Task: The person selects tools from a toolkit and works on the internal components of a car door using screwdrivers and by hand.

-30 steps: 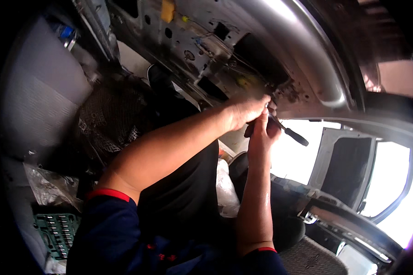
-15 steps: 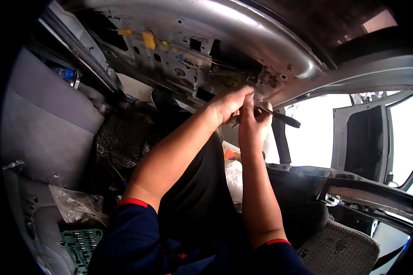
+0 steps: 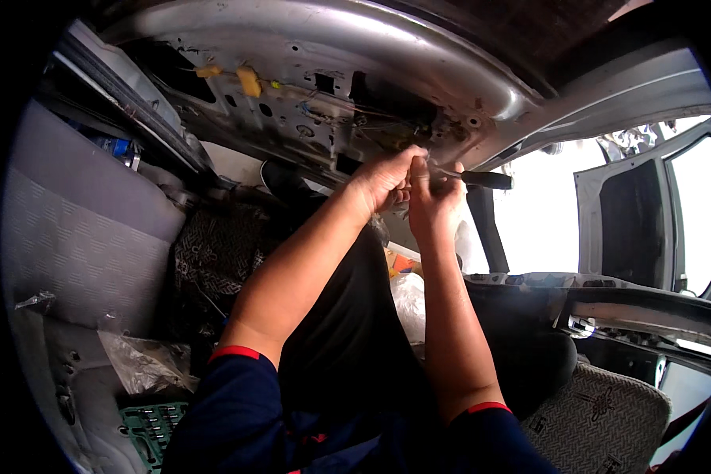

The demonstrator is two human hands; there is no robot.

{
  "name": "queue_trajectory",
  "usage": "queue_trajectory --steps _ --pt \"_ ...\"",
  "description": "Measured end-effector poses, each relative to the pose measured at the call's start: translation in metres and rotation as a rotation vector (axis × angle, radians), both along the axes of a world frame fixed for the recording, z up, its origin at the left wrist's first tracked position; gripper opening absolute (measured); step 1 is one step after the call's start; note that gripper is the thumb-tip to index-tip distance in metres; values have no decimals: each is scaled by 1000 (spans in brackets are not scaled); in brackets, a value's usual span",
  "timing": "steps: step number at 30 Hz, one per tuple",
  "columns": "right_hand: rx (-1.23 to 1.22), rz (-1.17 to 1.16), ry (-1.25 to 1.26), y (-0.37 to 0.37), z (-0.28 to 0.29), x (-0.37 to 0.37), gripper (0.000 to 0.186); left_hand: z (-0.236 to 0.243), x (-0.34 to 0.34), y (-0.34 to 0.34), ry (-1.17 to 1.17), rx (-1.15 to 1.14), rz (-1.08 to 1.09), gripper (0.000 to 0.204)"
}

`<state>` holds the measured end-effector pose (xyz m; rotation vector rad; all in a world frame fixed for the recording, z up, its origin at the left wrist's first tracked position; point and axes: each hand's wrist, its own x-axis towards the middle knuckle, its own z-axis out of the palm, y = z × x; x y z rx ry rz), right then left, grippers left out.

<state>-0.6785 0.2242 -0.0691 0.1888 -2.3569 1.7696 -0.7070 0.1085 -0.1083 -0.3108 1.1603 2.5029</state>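
In front of the bare inner side of a silver vehicle door [image 3: 419,39], my two hands are close together. My right hand [image 3: 434,207] is closed round a screwdriver [image 3: 488,180], whose dark handle sticks out to the right past my fingers. Its shaft runs leftward between my hands, and I cannot see the tip. Beside it, touching or nearly so, my left hand [image 3: 387,180] is closed with its thumb and fingers pinched. Whatever it pinches is too small and covered to make out. Just beyond my fingers lies a dark opening in the door with wires [image 3: 362,120].
Yellow foam pieces [image 3: 249,81] sit on the door panel. A grey seat [image 3: 87,213] stands at the left, with a clear plastic bag [image 3: 146,365] and a green socket set [image 3: 152,426] below. A patterned cushion [image 3: 600,415] lies lower right. Another open door [image 3: 632,221] stands beyond.
The screwdriver's handle has swung upward, from slanting down to the right to nearly level. Both hands stay together by the door and have shifted slightly left in the picture.
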Motion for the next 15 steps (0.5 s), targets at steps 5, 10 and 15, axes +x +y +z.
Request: queue_trajectory --steps 5,10,15 --pt "-916 212 -410 5 -20 -6 21 5 -1 8 -85 112 -25 24" --pt "96 -6 -63 3 6 -1 34 -8 -2 1 -26 109 -30 22" --pt "-858 154 -407 5 -16 -8 24 -3 -4 7 14 132 2 22"
